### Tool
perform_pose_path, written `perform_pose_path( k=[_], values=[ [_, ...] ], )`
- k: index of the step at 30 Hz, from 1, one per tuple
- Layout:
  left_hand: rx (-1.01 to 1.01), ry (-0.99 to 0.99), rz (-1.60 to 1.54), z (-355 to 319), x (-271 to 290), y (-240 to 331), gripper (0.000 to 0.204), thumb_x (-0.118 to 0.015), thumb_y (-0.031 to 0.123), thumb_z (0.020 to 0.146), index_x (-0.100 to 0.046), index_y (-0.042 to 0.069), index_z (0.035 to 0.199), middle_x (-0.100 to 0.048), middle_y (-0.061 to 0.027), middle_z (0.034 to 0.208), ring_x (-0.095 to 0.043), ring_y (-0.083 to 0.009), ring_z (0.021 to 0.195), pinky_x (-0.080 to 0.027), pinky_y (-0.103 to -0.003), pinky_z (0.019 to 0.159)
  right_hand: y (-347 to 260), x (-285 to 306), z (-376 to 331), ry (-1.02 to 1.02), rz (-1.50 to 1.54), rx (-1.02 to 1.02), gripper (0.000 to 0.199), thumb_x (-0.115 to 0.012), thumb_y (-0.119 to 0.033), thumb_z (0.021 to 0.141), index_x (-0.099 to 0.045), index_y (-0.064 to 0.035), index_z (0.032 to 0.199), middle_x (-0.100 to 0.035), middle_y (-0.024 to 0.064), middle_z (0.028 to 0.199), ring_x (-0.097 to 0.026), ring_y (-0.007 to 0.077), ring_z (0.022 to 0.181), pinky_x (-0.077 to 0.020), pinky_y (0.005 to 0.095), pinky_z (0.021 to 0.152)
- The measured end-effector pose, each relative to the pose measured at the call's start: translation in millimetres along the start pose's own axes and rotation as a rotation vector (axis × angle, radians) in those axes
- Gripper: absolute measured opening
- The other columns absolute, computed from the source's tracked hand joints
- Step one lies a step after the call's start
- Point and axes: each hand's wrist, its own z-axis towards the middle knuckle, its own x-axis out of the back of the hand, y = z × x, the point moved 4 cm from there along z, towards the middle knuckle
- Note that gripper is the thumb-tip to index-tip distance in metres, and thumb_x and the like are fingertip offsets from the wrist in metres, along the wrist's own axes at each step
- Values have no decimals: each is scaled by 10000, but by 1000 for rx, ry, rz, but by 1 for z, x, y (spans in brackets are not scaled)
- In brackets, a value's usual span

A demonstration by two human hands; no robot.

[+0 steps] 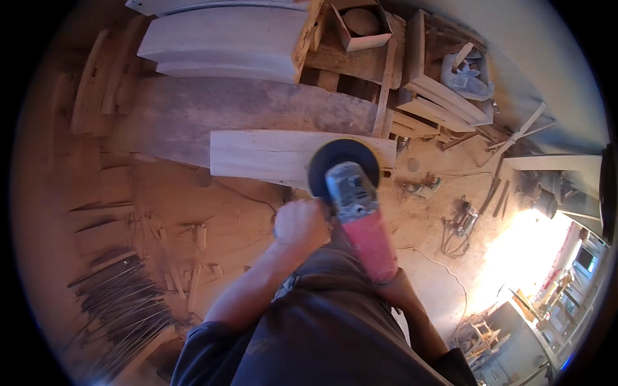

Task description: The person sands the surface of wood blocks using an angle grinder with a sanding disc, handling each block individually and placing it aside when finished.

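Observation:
An angle grinder [369, 241] with a grey metal head and a red body is in both my hands. Its round dark sanding disc [343, 168] lies over the right part of a pale wooden board [257, 153]. My left hand [301, 224] is closed in a fist beside the grinder's head, at its side handle, which the fingers mostly hide. At the back end of the red body is my right hand [394, 287], gripping it from below; its fingers are largely hidden. The board rests on the near edge of a dusty workbench [257, 106].
Stacked pale curved panels [225, 42] stand at the bench's far side. A small open box [362, 26] and a wooden drawer [444, 96] with a grey bag are at the far right. Thin strips [122, 309] lie low left. A power tool [465, 217] and cords lie on the dusty floor.

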Motion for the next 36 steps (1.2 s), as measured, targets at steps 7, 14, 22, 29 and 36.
perform_pose_path(
  k=[7, 14, 22, 29, 36],
  values=[
    [-247, -42, -30, 32, -37, 111, 153, -716, 199, 792, -752, 66, 858, -739, -185, 850, -740, -342, 848, -593, -438, 734, 83, 39, -15, 93, 309, -100, 169, -756, -149, 717, -667, -6, 709, -637, 72, 594, -599, 152, 485, -472, 320, 459],
    [-215, -11, -35, 46, 1, 79, 147, -699, 164, 788, -760, 64, 877, -748, -169, 867, -743, -338, 871, -595, -431, 750, 35, 39, 5, 70, 306, -23, 124, -724, -80, 696, -615, -30, 666, -601, 54, 573, -581, 149, 473, -449, 309, 453],
    [4, 6, -103, 41, 68, -63, 219, -686, 203, 791, -764, 68, 945, -744, -183, 1004, -728, -355, 961, -584, -460, 815, -86, -15, 31, -38, 173, 132, 142, -708, -126, 716, -604, -32, 691, -566, 28, 563, -544, 116, 467, -412, 305, 435],
    [203, 91, -102, 7, 113, -216, 249, -719, 275, 779, -770, 50, 873, -738, -214, 894, -730, -390, 877, -587, -483, 774, -218, -101, 42, -183, -139, 213, 268, -731, -187, 730, -673, 51, 839, -680, 118, 721, -673, 194, 676, -541, 357, 639],
    [422, 319, -130, -71, 129, -358, 203, -690, 168, 759, -751, 0, 856, -713, -258, 865, -702, -429, 857, -558, -521, 772, -324, -174, 42, -330, -499, 429, 631, -781, -321, 740, -640, 54, 1227, -703, 279, 1120, -677, 408, 1088, -526, 423, 935]
  ],
)
